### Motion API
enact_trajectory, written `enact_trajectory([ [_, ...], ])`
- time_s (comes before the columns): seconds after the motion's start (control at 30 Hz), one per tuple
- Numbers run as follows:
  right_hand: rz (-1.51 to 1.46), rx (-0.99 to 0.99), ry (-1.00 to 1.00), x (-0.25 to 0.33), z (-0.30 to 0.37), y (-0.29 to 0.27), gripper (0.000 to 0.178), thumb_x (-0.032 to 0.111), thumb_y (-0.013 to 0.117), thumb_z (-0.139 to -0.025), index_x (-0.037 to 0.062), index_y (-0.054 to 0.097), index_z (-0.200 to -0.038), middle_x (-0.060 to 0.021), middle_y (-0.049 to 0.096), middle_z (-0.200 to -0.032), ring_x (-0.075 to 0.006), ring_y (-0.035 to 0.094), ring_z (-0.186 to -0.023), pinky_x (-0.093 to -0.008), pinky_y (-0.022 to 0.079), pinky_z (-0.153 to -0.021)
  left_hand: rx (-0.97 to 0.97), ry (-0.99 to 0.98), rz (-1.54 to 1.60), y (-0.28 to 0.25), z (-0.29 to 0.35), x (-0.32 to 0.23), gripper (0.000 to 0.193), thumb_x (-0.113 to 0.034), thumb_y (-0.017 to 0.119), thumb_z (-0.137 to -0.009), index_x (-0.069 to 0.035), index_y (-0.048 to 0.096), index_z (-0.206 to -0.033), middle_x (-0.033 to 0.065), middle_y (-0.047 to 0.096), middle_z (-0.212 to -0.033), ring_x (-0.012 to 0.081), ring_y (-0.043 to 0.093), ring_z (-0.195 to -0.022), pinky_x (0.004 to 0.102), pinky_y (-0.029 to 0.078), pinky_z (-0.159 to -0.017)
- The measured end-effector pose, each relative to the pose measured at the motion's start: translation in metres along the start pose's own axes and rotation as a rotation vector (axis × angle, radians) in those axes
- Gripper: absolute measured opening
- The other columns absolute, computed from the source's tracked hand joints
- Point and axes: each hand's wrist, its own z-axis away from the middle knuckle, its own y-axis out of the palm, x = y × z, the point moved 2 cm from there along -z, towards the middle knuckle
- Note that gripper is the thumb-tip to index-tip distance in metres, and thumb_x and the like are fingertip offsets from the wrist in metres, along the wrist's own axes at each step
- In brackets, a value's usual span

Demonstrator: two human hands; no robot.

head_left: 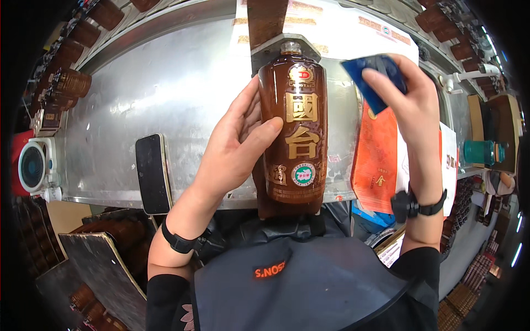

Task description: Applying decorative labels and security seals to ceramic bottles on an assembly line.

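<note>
The left hand (234, 146) wraps the side of a brown glazed bottle (292, 129), thumb pressed across its front, holding it over the metal worktable (165, 83). The right hand (406, 102) pinches a blue cloth (372, 74) just beside the bottle's shoulder. Orange-red printed sheets (376, 160) lie under that hand; a black phone (153, 174) rests near the table's front edge.

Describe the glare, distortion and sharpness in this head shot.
Head view: a bright streak of glare runs down the glossy brown bottle held by the left hand; the metal table shines with soft, hazy reflections; fisheye bending curves the table edges, with black corners at the rim; the blue cloth in the right hand looks slightly soft; the phone is sharp.
</note>
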Motion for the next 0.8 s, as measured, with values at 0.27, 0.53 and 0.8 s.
enact_trajectory([
  [0.27, -0.571, 0.247, 0.361, -0.032, 0.042, 0.023, 0.028, 0.029, 0.051, -0.101, 0.0043, 0.063, -0.096, 0.0050, 0.057, -0.077, 0.0003, 0.049, -0.066, -0.0164, 0.040, -0.061, -0.023, -0.031, 0.066, 0.005, 0.008, 0.003, 0.076, -0.004, 0.060, -0.092, 0.007, 0.010, -0.149, 0.0213, 0.033, -0.148, 0.0249, 0.040, -0.133, 0.0357, 0.034, -0.110],
  [0.53, -0.648, 0.348, 0.417, -0.018, 0.068, 0.060, 0.051, 0.019, 0.069, -0.090, 0.0006, 0.046, -0.132, 0.0022, 0.061, -0.082, -0.0039, 0.055, -0.082, -0.0211, 0.042, -0.080, 0.038, -0.069, -0.068, 0.007, 0.012, 0.006, 0.094, -0.008, 0.072, -0.084, 0.007, 0.005, -0.149, 0.0210, 0.036, -0.146, 0.0243, 0.041, -0.132, 0.0360, 0.037, -0.108],
  [0.8, -0.704, 0.367, 0.427, -0.018, 0.069, 0.061, 0.059, 0.018, 0.068, -0.090, -0.0007, 0.041, -0.138, -0.0015, 0.066, -0.090, -0.0079, 0.060, -0.092, -0.0241, 0.043, -0.087, 0.002, -0.036, -0.084, 0.005, 0.014, 0.012, 0.095, -0.011, 0.075, -0.083, 0.006, 0.009, -0.149, 0.0191, 0.038, -0.145, 0.0248, 0.044, -0.130, 0.0360, 0.038, -0.107],
])
